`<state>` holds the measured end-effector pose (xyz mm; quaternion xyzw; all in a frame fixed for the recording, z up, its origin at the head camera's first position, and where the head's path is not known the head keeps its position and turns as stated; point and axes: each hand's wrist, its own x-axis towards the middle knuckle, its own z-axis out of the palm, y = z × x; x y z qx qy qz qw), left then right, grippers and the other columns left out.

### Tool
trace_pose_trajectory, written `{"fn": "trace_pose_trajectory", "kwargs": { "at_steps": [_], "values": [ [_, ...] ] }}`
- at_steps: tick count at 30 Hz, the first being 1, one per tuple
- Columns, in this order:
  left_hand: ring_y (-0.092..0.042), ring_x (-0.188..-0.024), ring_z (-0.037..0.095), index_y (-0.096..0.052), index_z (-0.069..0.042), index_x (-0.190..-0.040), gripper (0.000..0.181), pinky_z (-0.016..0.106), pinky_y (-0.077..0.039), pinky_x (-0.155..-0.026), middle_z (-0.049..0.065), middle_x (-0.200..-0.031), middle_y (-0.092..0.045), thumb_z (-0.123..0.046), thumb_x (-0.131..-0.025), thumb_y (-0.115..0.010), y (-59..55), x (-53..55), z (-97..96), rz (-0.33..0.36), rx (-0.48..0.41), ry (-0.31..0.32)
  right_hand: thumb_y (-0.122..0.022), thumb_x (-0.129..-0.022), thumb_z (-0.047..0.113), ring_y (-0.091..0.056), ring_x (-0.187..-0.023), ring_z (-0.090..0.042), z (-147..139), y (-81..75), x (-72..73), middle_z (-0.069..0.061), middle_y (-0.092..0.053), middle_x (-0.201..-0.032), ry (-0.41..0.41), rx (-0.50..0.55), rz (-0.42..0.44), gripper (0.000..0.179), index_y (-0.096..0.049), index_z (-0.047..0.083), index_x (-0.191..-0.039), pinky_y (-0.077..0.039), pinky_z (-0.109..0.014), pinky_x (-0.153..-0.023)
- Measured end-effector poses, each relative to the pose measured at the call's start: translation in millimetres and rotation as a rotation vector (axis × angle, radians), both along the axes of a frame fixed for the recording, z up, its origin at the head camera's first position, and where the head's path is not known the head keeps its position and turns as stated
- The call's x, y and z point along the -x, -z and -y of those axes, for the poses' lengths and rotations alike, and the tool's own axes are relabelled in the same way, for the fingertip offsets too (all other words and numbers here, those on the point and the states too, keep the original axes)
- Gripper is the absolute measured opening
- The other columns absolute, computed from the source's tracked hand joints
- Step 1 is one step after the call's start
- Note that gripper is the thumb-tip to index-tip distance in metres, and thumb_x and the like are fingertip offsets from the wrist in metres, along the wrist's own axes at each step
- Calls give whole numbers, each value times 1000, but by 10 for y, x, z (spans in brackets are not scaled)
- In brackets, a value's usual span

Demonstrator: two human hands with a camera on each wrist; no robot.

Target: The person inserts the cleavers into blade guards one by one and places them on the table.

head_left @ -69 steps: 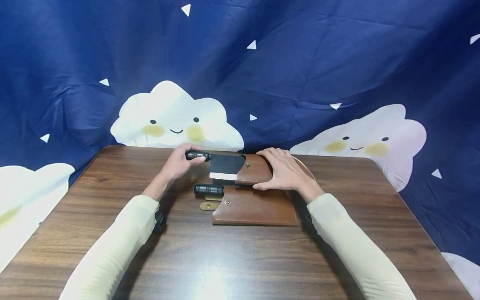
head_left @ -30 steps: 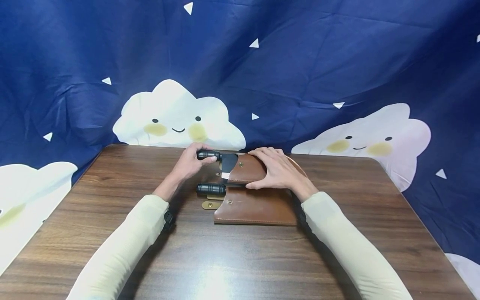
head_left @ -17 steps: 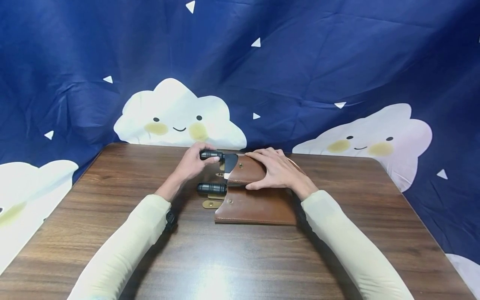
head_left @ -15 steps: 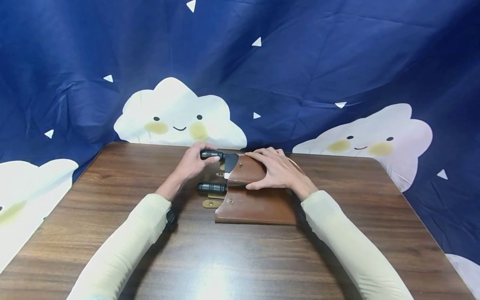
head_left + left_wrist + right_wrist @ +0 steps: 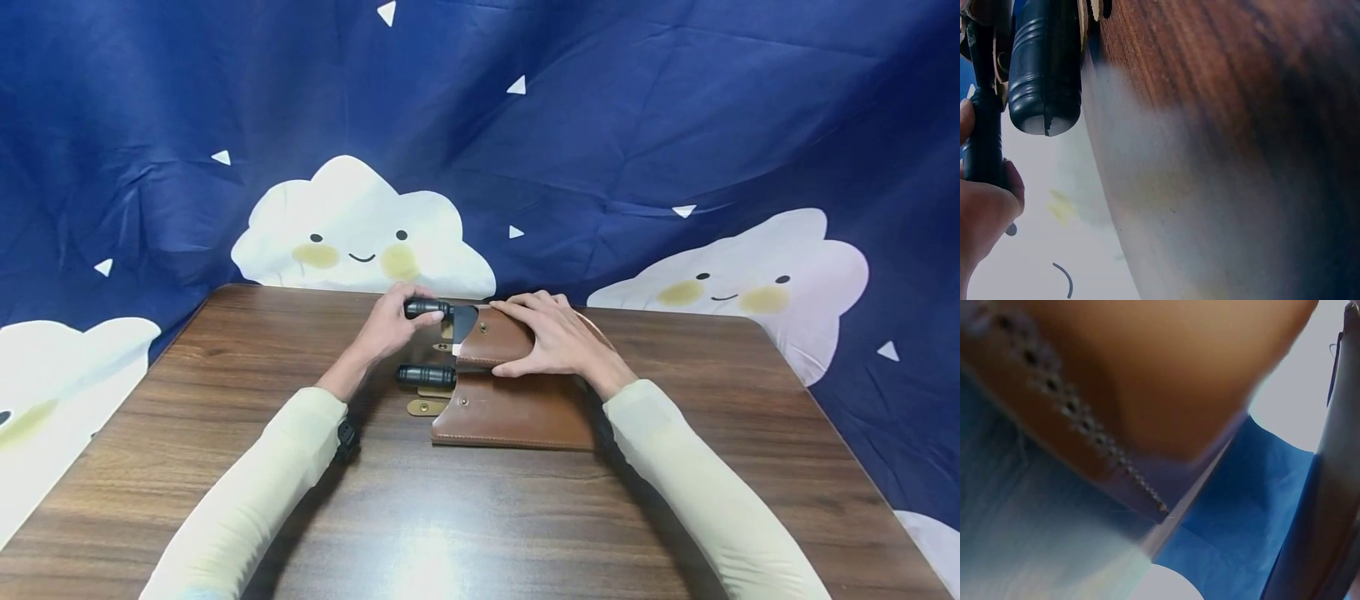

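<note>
In the head view my left hand [image 5: 388, 325] pinches the black ridged handle [image 5: 429, 309] of a cleaver between thumb and fingers. Only a short strip of its dark blade [image 5: 465, 323] shows; the remainder is inside a brown leather sheath [image 5: 495, 337]. My right hand [image 5: 551, 337] spans that sheath, fingers over the far side and thumb at the near edge. Just nearer lies a second, larger-looking sheath [image 5: 517, 417] with another black handle [image 5: 426, 376] sticking out leftward. Both handles appear in the left wrist view, my left thumb and fingers around the farther one [image 5: 985, 137].
Tan snap straps [image 5: 426, 407] poke out left of the sheaths. Everything lies near the far edge of a brown wooden table [image 5: 360, 517]. Behind it hangs a blue curtain [image 5: 570, 133] printed with white clouds.
My left hand has moved right, sliding the cleaver blade deeper into the far sheath. The right hand shifted slightly left early on. Over the last half second almost nothing has moved.
</note>
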<state>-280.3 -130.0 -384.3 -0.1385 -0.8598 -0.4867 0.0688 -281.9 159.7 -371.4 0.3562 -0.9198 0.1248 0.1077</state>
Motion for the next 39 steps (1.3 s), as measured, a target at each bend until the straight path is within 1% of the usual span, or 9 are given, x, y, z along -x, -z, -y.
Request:
{"fn": "trace_pose_trajectory", "kwargs": {
  "at_steps": [6,10,16,18,22,26,30,35,39],
  "values": [
    [-55,-107,33,-67,-1,-116,29,48,-44,-99,18,-114,-57,-13,-91,-77,-9,16,-13,-8,6,-3,-77,-62,80,-49,-116,-23,10,-10,18,-1,-60,-132,-15,-1,-26,103,-55,28,-147,-34,-44,-93],
    [-54,-110,34,-67,-1,-117,30,48,-43,-102,19,-118,-57,-11,-91,-77,-30,20,-21,-4,0,-3,-77,-62,80,-49,-116,-24,11,-24,26,-1,-59,-132,-21,-9,-35,103,-54,26,-148,-34,-44,-93],
    [-52,-116,36,-67,1,-117,31,48,-40,-107,21,-123,-57,-9,-90,-77,-72,36,-38,-17,-53,1,-79,-62,77,-49,-114,-25,11,-80,52,-2,-59,-133,-31,13,-68,104,-56,23,-147,-34,-43,-91],
    [-52,-118,36,-66,2,-118,32,47,-39,-108,21,-124,-56,-9,-89,-77,-74,47,-31,-1,-65,-1,-77,-62,79,-49,-115,-25,15,-77,61,-2,-59,-133,-32,11,-61,105,-56,22,-147,-34,-43,-91],
    [-52,-118,36,-66,3,-121,36,46,-41,-107,20,-126,-55,-8,-89,-78,-79,61,-3,61,-96,5,-72,-63,84,-48,-117,-24,24,-40,78,-1,-57,-136,-28,-8,-29,108,-53,22,-149,-34,-43,-92],
    [-53,-118,36,-65,6,-123,38,45,-42,-104,22,-127,-57,-7,-89,-78,-74,114,25,72,-105,31,-71,-64,85,-48,-120,-23,38,-19,102,-1,-56,-137,-15,-23,-10,108,-51,23,-150,-35,-43,-94],
    [-53,-117,35,-64,8,-124,38,43,-43,-102,23,-128,-57,-6,-91,-75,-56,174,43,82,-101,52,-73,-64,82,-47,-122,-23,52,-27,132,-1,-55,-138,5,-51,20,108,-49,24,-151,-35,-44,-97],
    [-53,-116,32,-64,9,-125,38,38,-45,-100,23,-129,-58,-5,-91,-75,-20,224,47,124,-125,43,-72,-66,82,-45,-125,-24,87,-14,183,-2,-54,-139,21,-103,70,108,-46,24,-153,-34,-44,-101],
    [-57,-113,31,-64,8,-125,38,36,-47,-97,21,-128,-60,-4,-91,-75,26,276,61,184,-172,30,-71,-66,81,-45,-126,-25,127,18,252,-3,-53,-140,21,-128,91,108,-45,24,-153,-34,-45,-101]
  ]
}}
